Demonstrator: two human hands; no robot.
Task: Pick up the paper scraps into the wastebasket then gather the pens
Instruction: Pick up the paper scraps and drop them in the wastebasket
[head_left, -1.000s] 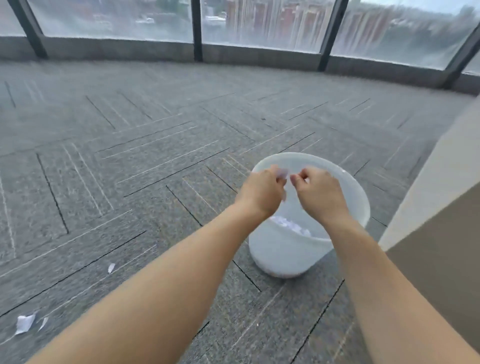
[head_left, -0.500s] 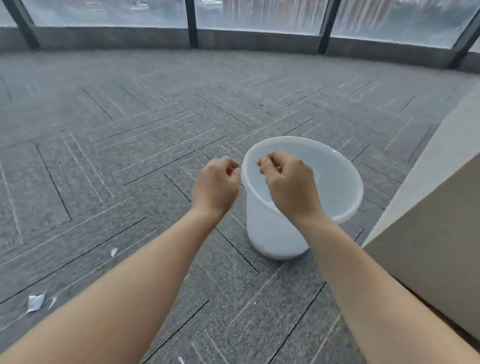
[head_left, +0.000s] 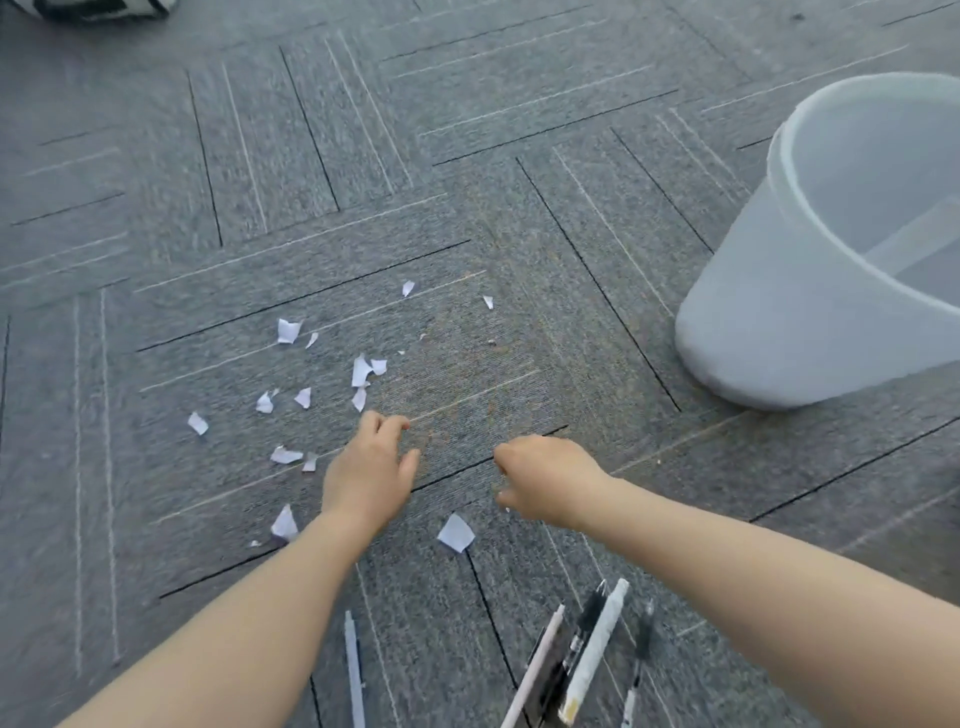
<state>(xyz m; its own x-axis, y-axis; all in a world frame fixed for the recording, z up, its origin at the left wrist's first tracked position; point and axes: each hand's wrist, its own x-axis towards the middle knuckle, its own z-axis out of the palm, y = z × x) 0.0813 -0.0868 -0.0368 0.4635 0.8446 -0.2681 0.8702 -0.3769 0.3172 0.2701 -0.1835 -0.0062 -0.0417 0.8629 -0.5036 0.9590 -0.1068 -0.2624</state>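
still on the scrap step: the left hand (head_left: 370, 475) and right hand (head_left: 545, 480) hover loosely curled, holding nothing, beside torn white paper scraps (head_left: 361, 370) scattered on the grey carpet (head_left: 467, 218), so next comes pinching them into the translucent white plastic wastebasket (head_left: 769, 332) standing well apart.

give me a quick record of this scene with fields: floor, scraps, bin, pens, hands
floor: grey carpet tiles
scraps: white paper scraps scattered on the carpet, mostly left of centre; one larger scrap between the forearms
bin: white wastebasket standing at the right edge
pens: several pens lying near the bottom edge
left hand: loosely curled, over the carpet near the scraps
right hand: curled, contents not visible
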